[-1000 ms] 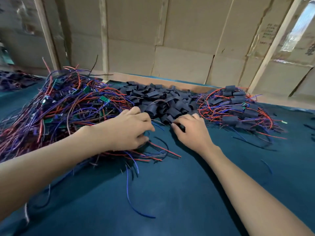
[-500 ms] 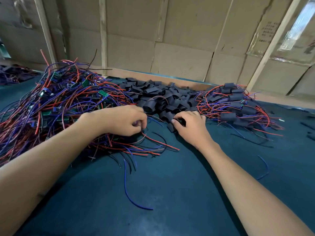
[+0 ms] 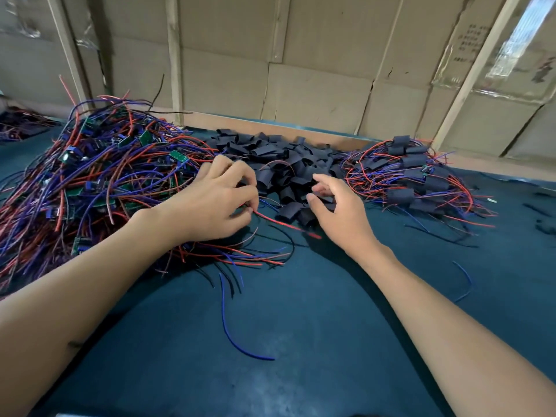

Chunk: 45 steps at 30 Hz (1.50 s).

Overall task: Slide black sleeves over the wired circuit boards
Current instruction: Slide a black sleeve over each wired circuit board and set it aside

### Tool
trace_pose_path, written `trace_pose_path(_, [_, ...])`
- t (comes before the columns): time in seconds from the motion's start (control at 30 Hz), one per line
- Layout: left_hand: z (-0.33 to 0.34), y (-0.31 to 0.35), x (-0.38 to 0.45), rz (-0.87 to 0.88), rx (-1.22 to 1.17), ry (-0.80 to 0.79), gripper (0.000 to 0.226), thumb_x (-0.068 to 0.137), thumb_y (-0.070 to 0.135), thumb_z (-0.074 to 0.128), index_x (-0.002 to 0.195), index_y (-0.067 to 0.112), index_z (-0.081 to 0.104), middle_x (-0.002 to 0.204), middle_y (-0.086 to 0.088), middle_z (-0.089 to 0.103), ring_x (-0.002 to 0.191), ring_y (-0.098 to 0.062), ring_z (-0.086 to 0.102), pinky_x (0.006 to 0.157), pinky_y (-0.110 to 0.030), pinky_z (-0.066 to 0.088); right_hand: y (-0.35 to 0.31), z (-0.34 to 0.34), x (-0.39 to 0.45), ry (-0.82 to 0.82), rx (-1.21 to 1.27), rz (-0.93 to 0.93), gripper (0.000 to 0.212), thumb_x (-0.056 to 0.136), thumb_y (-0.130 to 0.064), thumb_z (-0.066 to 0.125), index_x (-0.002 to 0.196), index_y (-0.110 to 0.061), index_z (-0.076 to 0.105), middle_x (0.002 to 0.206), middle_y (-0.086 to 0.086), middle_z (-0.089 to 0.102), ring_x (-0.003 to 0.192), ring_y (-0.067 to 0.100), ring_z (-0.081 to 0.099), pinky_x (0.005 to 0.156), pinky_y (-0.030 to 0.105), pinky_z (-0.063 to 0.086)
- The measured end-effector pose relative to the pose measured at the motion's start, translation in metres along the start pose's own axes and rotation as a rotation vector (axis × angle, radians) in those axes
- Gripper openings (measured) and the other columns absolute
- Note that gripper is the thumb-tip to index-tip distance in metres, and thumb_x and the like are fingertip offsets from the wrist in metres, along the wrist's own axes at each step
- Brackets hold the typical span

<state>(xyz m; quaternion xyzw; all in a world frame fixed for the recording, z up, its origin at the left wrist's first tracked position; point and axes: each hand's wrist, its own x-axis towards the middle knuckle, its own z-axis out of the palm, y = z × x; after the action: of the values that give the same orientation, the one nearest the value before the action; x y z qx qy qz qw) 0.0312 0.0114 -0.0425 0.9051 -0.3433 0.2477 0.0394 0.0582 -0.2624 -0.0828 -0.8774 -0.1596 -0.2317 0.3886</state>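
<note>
Blue counter (image 3: 301, 341). Far left: heap of unsleeved wired circuit boards (image 3: 99, 179), red and blue leads. Centre back: pile of loose black sleeves (image 3: 279, 164). Right: sleeved boards (image 3: 409, 179), stacked. Left hand (image 3: 213, 203) at heap's edge, fingers curled, pinching a red wire (image 3: 279, 222). Right hand (image 3: 340, 212) at near edge of sleeve pile, fingers loosely curled; grasp on a sleeve cannot be told.

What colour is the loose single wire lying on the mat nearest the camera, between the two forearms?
Blue: the loose wire, seen in the head view, curves across the dark teal mat.
</note>
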Motion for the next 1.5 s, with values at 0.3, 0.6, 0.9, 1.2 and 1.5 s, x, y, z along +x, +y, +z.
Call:
trace_pose_path(0.3, [0.007,0.028,0.009,0.178,-0.317,-0.034,0.028,0.100,0.013,0.058,0.125,0.008,0.068,0.129,-0.007,0.063,0.121,-0.025,0.055,0.108,-0.036,0.041,-0.013,0.013,0.006,-0.436,-0.407,-0.175,0.050,0.091,-0.015,0.046,0.135,-0.033,0.060,0.140,-0.011,0.058,0.128,0.026,0.044,0.095,0.041,0.029])
trace_pose_path(0.6, [0.027,0.041,0.011,0.190,-0.285,-0.120,0.030,0.103,0.020,0.055,0.130,0.012,0.066,0.108,-0.010,0.059,0.105,-0.023,0.052,0.095,-0.026,0.038,-0.014,0.002,-0.007,0.019,-0.213,-0.168,0.028,0.097,-0.024,0.058,0.122,-0.022,0.070,0.111,-0.012,0.068,0.110,0.017,0.056,0.097,0.032,0.031])
trace_pose_path(0.9, [0.030,0.042,0.010,0.139,-0.259,-0.108,0.016,0.104,0.013,0.047,0.112,0.008,0.060,0.105,-0.005,0.059,0.098,-0.025,0.053,0.092,-0.040,0.043,-0.013,-0.019,-0.038,-0.157,-0.010,-0.147,0.039,0.106,-0.039,0.035,0.137,-0.027,0.054,0.111,-0.016,0.055,0.111,0.009,0.054,0.095,0.018,0.036])
trace_pose_path(1.2, [0.026,0.047,0.010,0.100,-0.035,0.321,0.028,0.103,0.020,0.052,0.123,0.011,0.069,0.085,0.000,0.059,0.085,-0.028,0.060,0.089,-0.047,0.045,-0.013,-0.028,-0.049,-0.185,-0.011,-0.114,0.054,0.105,-0.051,0.033,0.152,-0.026,0.040,0.105,-0.027,0.037,0.107,0.004,0.050,0.092,0.005,0.030])
trace_pose_path(1.5, [0.015,0.045,0.007,-0.076,-0.656,0.128,0.039,0.109,0.035,0.035,0.136,0.021,0.060,0.083,0.005,0.046,0.082,-0.015,0.053,0.078,-0.021,0.042,-0.014,-0.027,-0.052,-0.236,0.018,-0.109,0.060,0.101,-0.066,0.030,0.146,-0.027,0.039,0.107,-0.028,0.035,0.106,0.001,0.047,0.089,0.004,0.030])
